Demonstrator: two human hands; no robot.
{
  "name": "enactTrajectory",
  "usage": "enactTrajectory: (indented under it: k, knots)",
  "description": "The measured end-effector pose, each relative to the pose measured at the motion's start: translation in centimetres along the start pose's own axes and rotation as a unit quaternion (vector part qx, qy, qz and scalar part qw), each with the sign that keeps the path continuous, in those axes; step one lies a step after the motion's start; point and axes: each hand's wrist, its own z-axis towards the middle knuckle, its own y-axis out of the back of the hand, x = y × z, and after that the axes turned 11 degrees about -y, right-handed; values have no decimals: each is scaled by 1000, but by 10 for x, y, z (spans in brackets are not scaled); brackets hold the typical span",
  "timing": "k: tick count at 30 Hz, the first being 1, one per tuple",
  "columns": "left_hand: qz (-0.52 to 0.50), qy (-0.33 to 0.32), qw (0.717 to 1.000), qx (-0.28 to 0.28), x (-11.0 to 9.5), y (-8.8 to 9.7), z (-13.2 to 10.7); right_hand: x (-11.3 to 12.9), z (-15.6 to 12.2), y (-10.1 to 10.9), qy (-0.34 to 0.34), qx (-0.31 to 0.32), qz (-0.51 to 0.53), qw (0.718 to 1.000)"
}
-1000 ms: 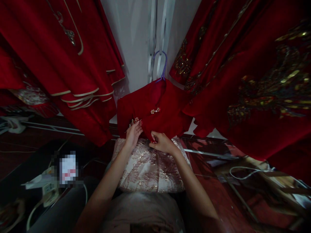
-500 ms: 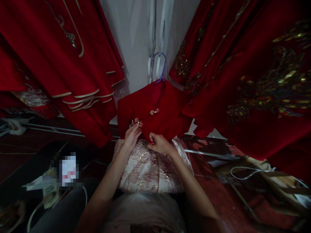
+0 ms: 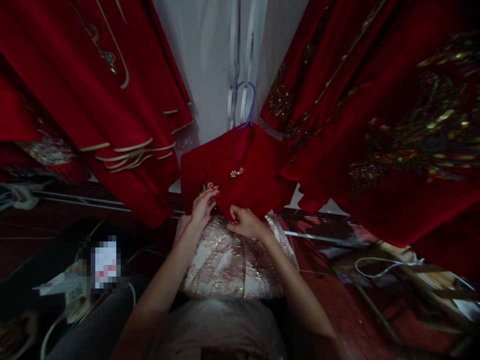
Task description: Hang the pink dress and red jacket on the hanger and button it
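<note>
A red garment [image 3: 258, 155] hangs in front of me on a purple hanger [image 3: 252, 102], its lower part lying against my lap. Small beaded flower ornaments [image 3: 237, 172] decorate its front. My left hand [image 3: 203, 206] is closed on the garment at the left, with fingertips against a flower ornament [image 3: 210, 186] that they partly cover. At the garment's lower middle, my right hand [image 3: 245, 221] pinches the red cloth between thumb and curled forefinger, with a small shiny bit showing there. Whether it also holds a needle or thread I cannot tell. Beneath both hands spreads a pale shiny brocade cloth [image 3: 240, 260].
Long red garments with pale piping [image 3: 135, 100] hang at the left. Red garments with gold sequins [image 3: 420, 135] hang at the right. A power strip [image 3: 77, 302] with cables lies at lower left. To the lower right stands a frame with a white cable [image 3: 375, 267].
My left hand has shifted slightly, its fingers curling more over the flower ornament. My right hand keeps its pinch in the same place.
</note>
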Motion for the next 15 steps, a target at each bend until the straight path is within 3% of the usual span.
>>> enactTrajectory:
  k: [3,8,15]
  knots:
    - [-4,11,1000,5,-5,-6,0,1,-1,2,2,4,1,1000]
    - [-47,25,993,105,-30,-18,6,-5,-4,13,-6,49,-17,999]
    - [5,-44,976,212,-61,-32,23,-12,-17,47,-36,122,-35,991]
